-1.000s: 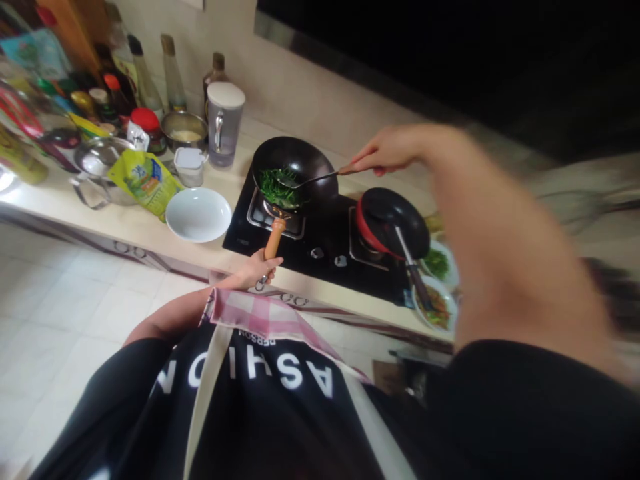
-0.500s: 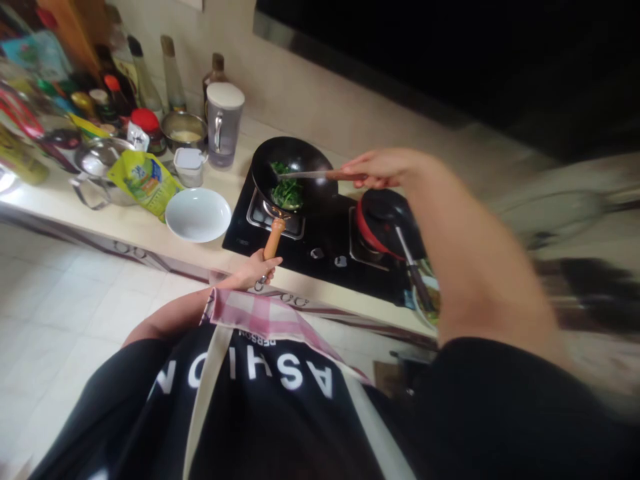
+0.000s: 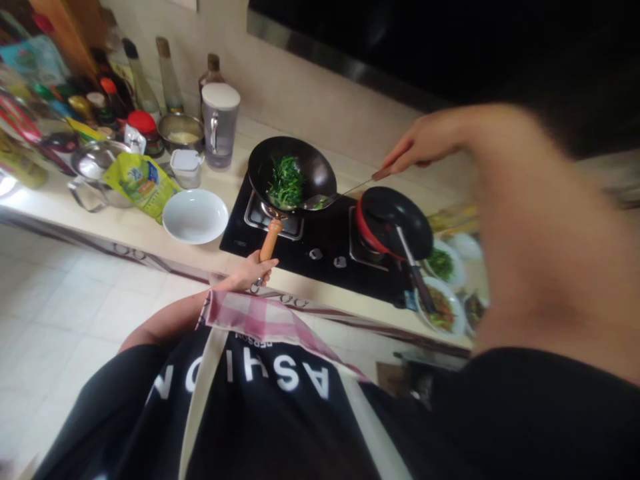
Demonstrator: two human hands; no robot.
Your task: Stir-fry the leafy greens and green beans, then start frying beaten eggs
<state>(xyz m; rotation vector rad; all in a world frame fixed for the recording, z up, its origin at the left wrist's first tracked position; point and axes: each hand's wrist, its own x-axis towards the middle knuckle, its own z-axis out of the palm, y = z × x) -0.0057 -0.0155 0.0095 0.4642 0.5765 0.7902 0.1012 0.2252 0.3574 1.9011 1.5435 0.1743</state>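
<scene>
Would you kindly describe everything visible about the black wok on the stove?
The wok is round, deep and black, seemingly metal, with an orange-brown, seemingly wooden handle pointing toward the person. It sits on the left burner of the black stove and holds green leaves. The left hand grips the handle's end; the spatula, held by the right hand, rests at its right rim.

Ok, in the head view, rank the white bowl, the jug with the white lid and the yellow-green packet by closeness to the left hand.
From the left hand, gripping the wok handle:
1. White bowl, just left of the stove.
2. Yellow-green packet, further left along the counter.
3. Jug with the white lid, back by the wall.
</scene>
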